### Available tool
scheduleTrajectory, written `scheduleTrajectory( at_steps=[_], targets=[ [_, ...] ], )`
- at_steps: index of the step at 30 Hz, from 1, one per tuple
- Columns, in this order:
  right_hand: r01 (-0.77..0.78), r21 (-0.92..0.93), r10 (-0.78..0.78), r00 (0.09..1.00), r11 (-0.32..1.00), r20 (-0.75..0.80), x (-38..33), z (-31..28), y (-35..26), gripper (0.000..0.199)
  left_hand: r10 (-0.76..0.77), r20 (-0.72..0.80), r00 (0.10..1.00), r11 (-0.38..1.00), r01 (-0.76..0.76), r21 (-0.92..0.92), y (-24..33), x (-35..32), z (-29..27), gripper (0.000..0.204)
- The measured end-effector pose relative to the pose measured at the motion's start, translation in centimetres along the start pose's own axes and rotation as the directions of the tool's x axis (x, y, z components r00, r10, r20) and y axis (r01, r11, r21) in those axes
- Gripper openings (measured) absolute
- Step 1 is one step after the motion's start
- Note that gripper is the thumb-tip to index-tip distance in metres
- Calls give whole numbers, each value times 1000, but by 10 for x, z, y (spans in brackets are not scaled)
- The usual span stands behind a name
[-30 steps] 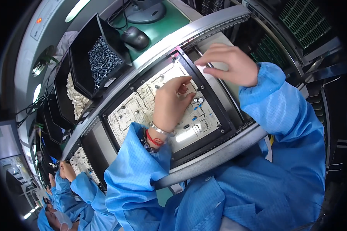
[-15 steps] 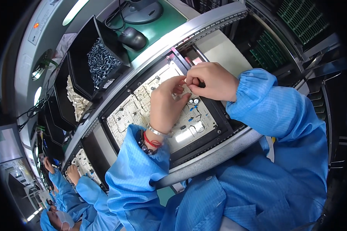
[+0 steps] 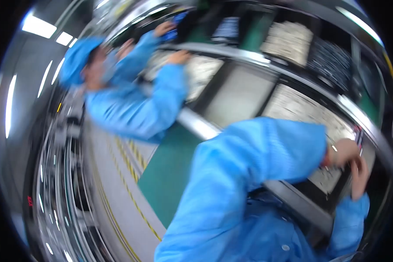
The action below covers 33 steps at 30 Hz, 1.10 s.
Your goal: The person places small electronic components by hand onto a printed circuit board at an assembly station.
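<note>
My left hand and my right hand are close together near the right side of the view, seeming to touch. Motion smears the fingers of both, so whether they hold anything cannot be made out. Beneath and beside my left hand lies a pale circuit board set in a black frame on the conveyor. My left sleeve crosses in front of the board and covers part of it.
Past the conveyor rail stand black bins holding white parts and dark metallic parts. At left, a co-worker in blue reaches over another circuit board. Yellow-striped lines mark the floor beside a green area.
The view has swung left and blurred, bringing the co-worker and floor into sight. My hands now appear farther right in the picture, still close together.
</note>
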State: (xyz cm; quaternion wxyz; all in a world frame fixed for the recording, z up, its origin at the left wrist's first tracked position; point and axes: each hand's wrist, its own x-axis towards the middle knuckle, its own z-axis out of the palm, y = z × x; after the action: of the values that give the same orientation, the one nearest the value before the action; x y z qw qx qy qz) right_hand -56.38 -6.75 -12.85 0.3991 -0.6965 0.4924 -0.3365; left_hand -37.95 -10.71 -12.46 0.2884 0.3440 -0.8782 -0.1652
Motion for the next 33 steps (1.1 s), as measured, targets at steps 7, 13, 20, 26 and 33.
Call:
scheduleTrajectory(
  at_steps=[7,13,20,26,33],
  targets=[
    [129,31,-126,989,991,-72,7,-45,20,24,-149,126,981,967,118,225,24,36,3,10],
    [-245,67,238,966,967,96,10,-50,25,31,-147,174,974,961,98,260,25,42,5,17],
    [-192,128,200,979,973,-52,5,-29,14,33,-114,2,994,921,104,376,56,34,-19,28],
    [119,1,-119,993,993,4,25,-12,35,32,-67,-139,988,986,87,144,105,-33,-119,18],
    [-127,60,107,959,990,262,39,47,-44,33,-248,-343,906,967,251,-35,132,-164,-175,23]
  ],
)
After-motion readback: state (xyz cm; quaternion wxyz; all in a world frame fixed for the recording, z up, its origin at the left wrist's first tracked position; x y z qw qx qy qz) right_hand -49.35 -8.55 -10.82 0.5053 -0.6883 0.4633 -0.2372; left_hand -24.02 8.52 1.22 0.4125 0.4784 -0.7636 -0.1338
